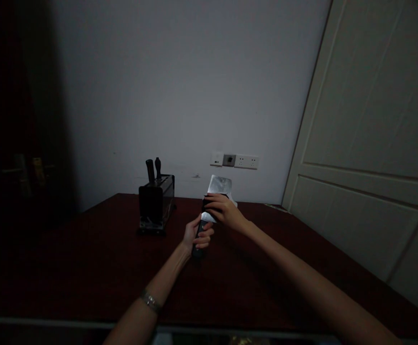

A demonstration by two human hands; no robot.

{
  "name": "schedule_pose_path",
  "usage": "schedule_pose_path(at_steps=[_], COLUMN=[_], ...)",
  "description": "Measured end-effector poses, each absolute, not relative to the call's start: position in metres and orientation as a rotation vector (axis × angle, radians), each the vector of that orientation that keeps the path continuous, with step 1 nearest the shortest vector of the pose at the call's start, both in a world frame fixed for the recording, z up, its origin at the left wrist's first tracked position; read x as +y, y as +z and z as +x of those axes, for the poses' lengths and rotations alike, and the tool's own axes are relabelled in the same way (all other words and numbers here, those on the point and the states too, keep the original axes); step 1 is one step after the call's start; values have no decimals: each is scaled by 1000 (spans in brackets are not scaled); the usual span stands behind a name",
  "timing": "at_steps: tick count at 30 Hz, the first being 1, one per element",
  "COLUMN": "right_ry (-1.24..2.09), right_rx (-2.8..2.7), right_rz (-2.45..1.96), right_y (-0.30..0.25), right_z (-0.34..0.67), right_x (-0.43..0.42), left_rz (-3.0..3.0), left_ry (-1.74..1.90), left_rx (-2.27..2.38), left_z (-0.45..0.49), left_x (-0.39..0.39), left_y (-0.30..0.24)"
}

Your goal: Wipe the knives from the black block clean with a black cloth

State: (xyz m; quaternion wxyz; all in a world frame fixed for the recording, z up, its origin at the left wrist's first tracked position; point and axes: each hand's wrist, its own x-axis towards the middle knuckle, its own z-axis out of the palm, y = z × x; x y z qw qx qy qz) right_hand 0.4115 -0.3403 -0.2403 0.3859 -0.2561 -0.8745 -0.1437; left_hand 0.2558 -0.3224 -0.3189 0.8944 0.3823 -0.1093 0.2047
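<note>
A black, boxy knife block [155,203] with two black handles stands near the dark red tabletop's [97,254] far left corner. The left hand [191,233] closes around the black handle of a broad, silvery metal cleaver [219,184], before the far edge's middle. The right hand's [226,211] slightly bent fingers cover a black item [204,204] across the blade; whether they grip it, I cannot tell.

Dim light, left edge near black, pale glare on blade [220,184]
</note>
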Motion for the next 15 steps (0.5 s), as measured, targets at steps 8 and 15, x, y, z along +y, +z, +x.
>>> schedule_pose_path(at_steps=[8, 15], right_ry=[-307, -292], right_rx=[-2337, -2439], right_rz=[-637, -637], right_y=[-229, -231], right_z=[415, 414], right_x=[-348, -353], left_rz=[792, 767], left_ry=[422, 430], left_rx=[-244, -239], left_z=[257, 257], left_x=[-325, -323], left_y=[-317, -318])
